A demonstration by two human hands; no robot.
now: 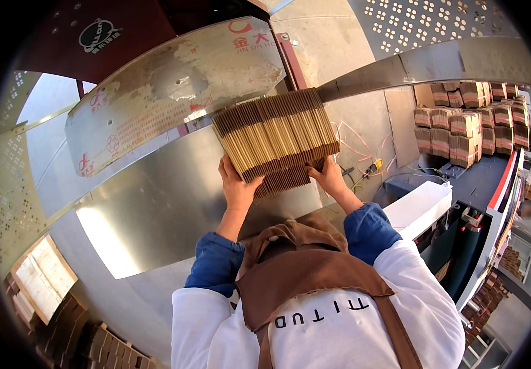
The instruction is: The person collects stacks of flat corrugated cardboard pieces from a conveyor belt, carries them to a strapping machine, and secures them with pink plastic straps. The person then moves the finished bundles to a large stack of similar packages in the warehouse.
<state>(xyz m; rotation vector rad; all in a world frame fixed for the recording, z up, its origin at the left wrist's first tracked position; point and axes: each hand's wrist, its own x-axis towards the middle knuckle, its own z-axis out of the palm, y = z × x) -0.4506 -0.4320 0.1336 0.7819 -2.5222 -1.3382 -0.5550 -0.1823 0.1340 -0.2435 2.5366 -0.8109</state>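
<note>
The stack (277,132) of folded cardboard sits in my hands at upper centre, its top left corner overlapping the film-marked plate (179,92); I can't tell whether they touch. At its top right, the metal beam (425,64) runs off to the frame's right. Lower left, the shiny sheet (154,209) spreads wide; the white box (419,209) stands well apart at right. My left hand (237,186) pinches the lower left corner, thumb in front; my right hand (332,179) pinches the lower right. Both forearms reach upward, converging slightly.
</note>
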